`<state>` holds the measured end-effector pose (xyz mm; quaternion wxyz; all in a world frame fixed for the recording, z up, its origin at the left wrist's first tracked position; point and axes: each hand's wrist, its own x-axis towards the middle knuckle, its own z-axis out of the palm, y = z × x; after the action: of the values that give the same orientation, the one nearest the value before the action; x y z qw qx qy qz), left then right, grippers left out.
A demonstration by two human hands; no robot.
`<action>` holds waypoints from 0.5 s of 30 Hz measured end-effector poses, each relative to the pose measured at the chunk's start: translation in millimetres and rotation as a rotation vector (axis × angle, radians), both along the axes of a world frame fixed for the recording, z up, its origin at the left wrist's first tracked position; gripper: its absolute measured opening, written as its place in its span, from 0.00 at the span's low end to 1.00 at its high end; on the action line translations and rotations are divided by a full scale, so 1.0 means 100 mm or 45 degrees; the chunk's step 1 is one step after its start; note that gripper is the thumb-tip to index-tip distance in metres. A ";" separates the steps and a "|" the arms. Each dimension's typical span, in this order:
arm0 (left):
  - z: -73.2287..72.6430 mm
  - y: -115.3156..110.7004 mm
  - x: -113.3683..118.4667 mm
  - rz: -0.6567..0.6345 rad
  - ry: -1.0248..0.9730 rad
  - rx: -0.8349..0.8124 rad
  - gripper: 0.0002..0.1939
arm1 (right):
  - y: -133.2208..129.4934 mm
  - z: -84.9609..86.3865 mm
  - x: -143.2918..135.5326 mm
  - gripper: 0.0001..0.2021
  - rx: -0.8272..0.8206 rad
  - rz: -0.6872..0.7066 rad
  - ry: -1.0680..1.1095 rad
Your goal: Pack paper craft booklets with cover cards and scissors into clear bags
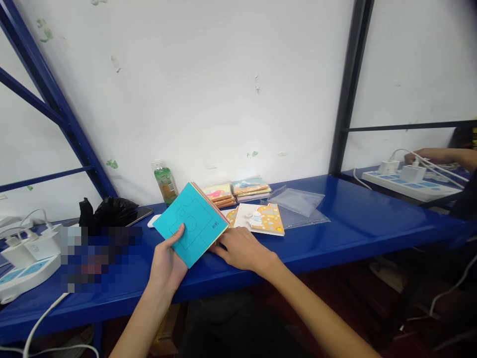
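A stack of square coloured paper sheets (201,214) is held tilted above the front of the table. Its top sheet is bright blue, with thin line drawings of a square shape and a circle. My left hand (167,258) grips it from the lower left, thumb on the blue face, other fingers hidden beneath. At the right-hand edge of the stack, my right hand (240,247) is closed with its fingers curled; the fingertips pass behind the paper and are partly hidden. Just beyond that hand lies a white and orange patterned booklet (266,219).
Several packs of paper (251,188) lie by the wall, with clear plastic sleeves (298,204) to their right. A green-labelled bottle (165,183), a black plastic bag (114,211) and a power strip (32,273) stand left. At far right, another person's arm (443,155) reaches over a second power strip (413,186).
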<state>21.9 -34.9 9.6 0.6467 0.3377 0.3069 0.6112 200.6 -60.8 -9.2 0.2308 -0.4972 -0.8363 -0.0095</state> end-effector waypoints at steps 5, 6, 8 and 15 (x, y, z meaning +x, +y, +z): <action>0.00 -0.01 -0.01 0.005 -0.002 0.005 0.19 | 0.00 0.00 -0.01 0.21 0.015 0.010 0.013; 0.00 -0.01 -0.01 0.003 -0.002 0.003 0.19 | 0.00 -0.01 0.00 0.21 0.013 0.011 0.013; 0.00 -0.01 0.00 -0.005 0.002 0.006 0.19 | 0.00 -0.01 0.00 0.22 0.009 0.010 0.015; 0.00 -0.01 0.00 -0.002 0.019 0.015 0.18 | 0.00 -0.01 0.01 0.22 0.011 0.009 0.025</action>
<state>22.2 -36.0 9.4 0.6429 0.3463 0.3078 0.6099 201.1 -61.1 -10.1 0.2411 -0.4933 -0.8358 -0.0073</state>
